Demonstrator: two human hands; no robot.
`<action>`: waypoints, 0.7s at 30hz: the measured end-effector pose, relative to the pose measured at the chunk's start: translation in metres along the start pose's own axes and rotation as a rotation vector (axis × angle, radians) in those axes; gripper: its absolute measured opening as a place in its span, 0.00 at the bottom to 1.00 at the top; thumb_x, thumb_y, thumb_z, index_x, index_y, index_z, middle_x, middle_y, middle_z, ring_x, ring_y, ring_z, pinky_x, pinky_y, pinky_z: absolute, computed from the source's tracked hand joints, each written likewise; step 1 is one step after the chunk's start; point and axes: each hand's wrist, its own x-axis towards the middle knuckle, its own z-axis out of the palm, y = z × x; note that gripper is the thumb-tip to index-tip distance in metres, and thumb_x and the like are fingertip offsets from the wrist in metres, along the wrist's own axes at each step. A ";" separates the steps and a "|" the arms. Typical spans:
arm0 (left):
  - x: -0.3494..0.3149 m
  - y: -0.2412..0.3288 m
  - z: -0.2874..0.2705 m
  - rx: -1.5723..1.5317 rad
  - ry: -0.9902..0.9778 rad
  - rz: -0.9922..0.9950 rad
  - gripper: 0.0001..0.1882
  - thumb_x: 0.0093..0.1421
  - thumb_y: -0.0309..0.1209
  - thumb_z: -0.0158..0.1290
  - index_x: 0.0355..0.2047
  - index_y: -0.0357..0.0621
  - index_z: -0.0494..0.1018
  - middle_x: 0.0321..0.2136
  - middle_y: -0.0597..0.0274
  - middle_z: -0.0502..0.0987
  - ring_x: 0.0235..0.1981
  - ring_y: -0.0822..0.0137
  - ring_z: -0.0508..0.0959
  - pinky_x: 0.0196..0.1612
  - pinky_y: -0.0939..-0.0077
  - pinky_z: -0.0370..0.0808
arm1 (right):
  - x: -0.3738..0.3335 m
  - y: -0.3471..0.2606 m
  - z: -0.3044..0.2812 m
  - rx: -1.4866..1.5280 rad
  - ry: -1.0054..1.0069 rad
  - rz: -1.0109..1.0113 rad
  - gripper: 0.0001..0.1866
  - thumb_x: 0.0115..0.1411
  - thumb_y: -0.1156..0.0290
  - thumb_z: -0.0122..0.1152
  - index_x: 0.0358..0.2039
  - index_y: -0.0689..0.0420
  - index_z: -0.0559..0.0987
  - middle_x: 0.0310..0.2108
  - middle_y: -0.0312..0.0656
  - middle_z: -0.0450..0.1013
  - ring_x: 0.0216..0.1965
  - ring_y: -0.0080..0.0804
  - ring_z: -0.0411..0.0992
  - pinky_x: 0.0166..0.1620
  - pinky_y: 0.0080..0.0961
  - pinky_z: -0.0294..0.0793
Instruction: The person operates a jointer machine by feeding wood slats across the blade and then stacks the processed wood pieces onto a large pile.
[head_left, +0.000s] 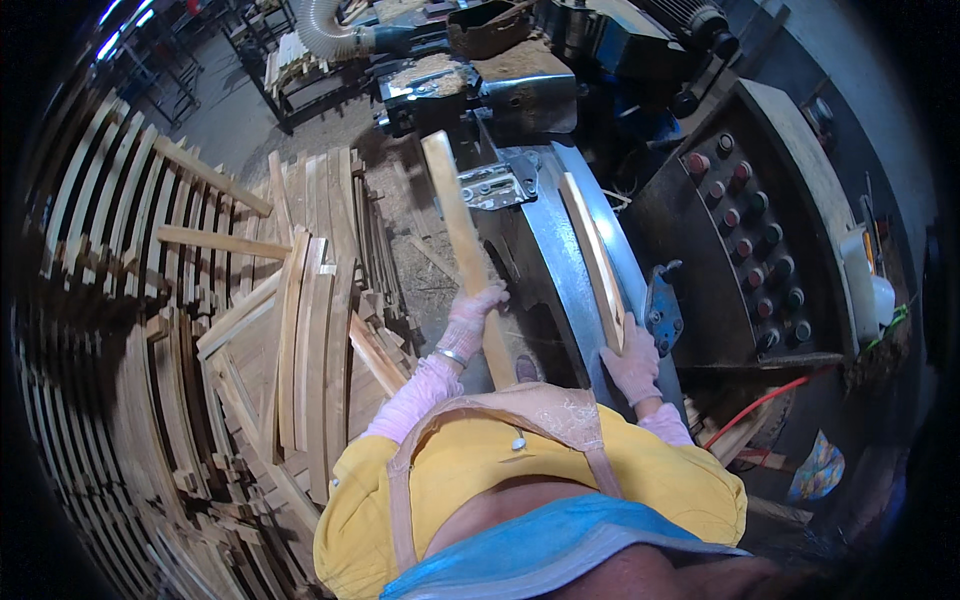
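Observation:
My left hand (475,312), in a pale pink glove, is closed round a long flat wooden strip (452,215). The strip slants up and away from me, to the left of the machine's metal bed (552,240). On the right, my gloved right hand (633,365) grips the near end of a second, narrower wooden piece (592,240). That piece lies lengthwise along the shiny bed, its far end pointing toward the machine head (520,95). A metal bracket with bolts (497,185) sits beside the bed, between the two pieces.
Stacks of wooden strips (315,350) fill my left side. A slatted pile (120,200) rises farther left. To the right stands a control panel (745,235) with several buttons. A red hose (750,408) runs below it. A ribbed duct (325,30) hangs at the back.

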 end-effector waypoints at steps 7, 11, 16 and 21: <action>-0.010 -0.012 -0.025 0.042 0.086 -0.061 0.17 0.57 0.31 0.68 0.43 0.41 0.76 0.30 0.61 0.81 0.30 0.67 0.81 0.36 0.73 0.79 | -0.034 0.016 0.008 0.175 -0.180 0.262 0.47 0.53 0.61 0.73 0.72 0.50 0.63 0.53 0.51 0.73 0.57 0.51 0.71 0.59 0.44 0.73; -0.020 -0.010 -0.029 0.051 0.066 -0.020 0.16 0.56 0.31 0.67 0.42 0.41 0.76 0.29 0.61 0.81 0.29 0.67 0.80 0.33 0.73 0.78 | -0.025 0.010 0.010 -0.180 0.030 0.208 0.46 0.54 0.53 0.73 0.71 0.50 0.63 0.53 0.49 0.73 0.53 0.48 0.73 0.56 0.45 0.75; -0.030 -0.002 -0.034 0.089 0.115 -0.008 0.14 0.57 0.31 0.66 0.41 0.40 0.77 0.28 0.62 0.80 0.28 0.67 0.80 0.32 0.72 0.78 | -0.053 0.006 0.018 -0.001 0.011 -0.019 0.45 0.52 0.51 0.72 0.69 0.50 0.67 0.57 0.48 0.72 0.60 0.49 0.69 0.61 0.44 0.71; -0.027 -0.009 -0.040 0.108 0.163 -0.022 0.13 0.57 0.29 0.65 0.40 0.40 0.77 0.27 0.61 0.79 0.27 0.66 0.79 0.31 0.71 0.79 | -0.067 0.016 0.014 0.110 -0.113 0.034 0.43 0.52 0.58 0.71 0.69 0.45 0.68 0.51 0.48 0.75 0.53 0.51 0.72 0.58 0.44 0.73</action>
